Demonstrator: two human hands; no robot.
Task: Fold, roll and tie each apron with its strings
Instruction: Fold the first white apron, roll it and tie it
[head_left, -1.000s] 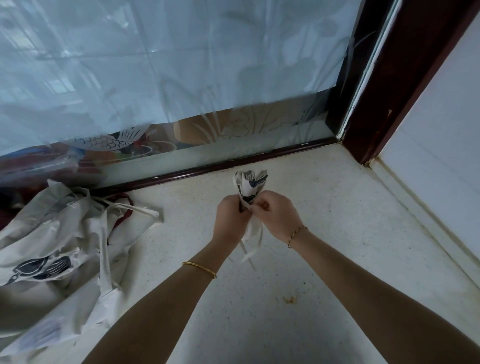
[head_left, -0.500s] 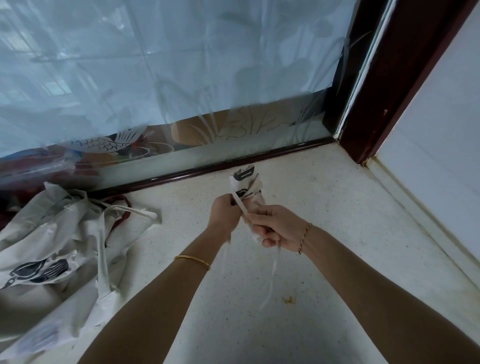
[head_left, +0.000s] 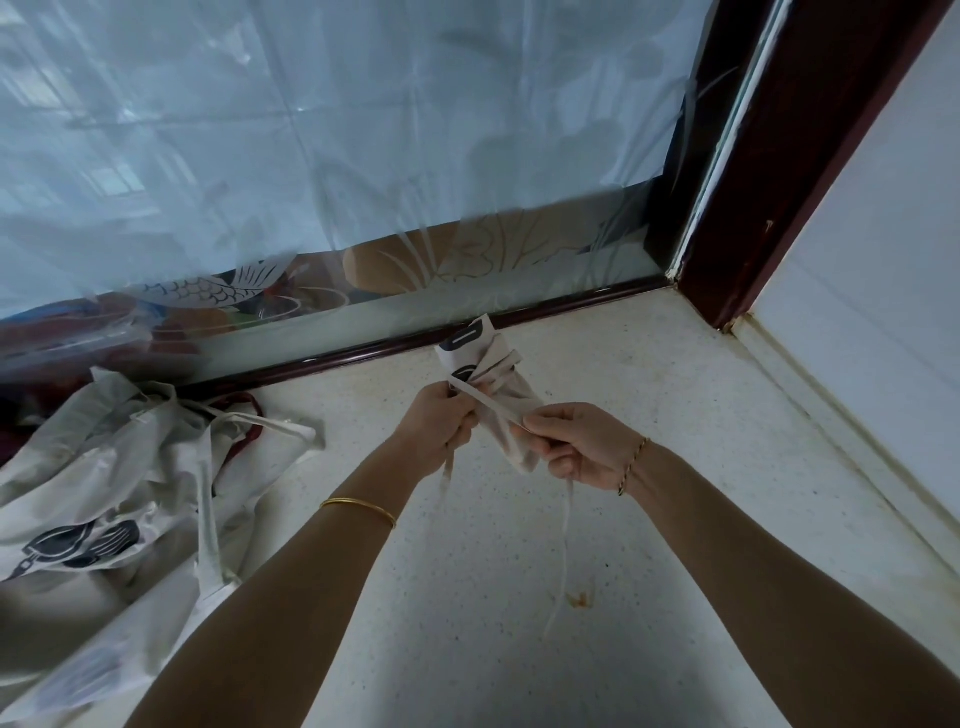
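A rolled cream apron (head_left: 501, 395) with dark print is held above the speckled floor, near the glass door's bottom rail. My left hand (head_left: 439, 426) grips the roll's left side. My right hand (head_left: 576, 447) pinches one apron string (head_left: 491, 402) that runs taut across the roll from the left hand. The string's loose tail (head_left: 563, 551) hangs down from the right hand towards the floor. A second short tail hangs below my left hand.
A heap of unfolded cream aprons (head_left: 114, 499) with dark prints lies on the floor at the left. The frosted glass door (head_left: 337, 156) stands behind, a dark wooden frame post (head_left: 769, 171) and a white wall at the right. A small orange stain (head_left: 579, 598) marks the floor.
My right hand has pulled the string out to the right and down, drawing it taut across the roll. The roll has tilted and shifted slightly towards the door.
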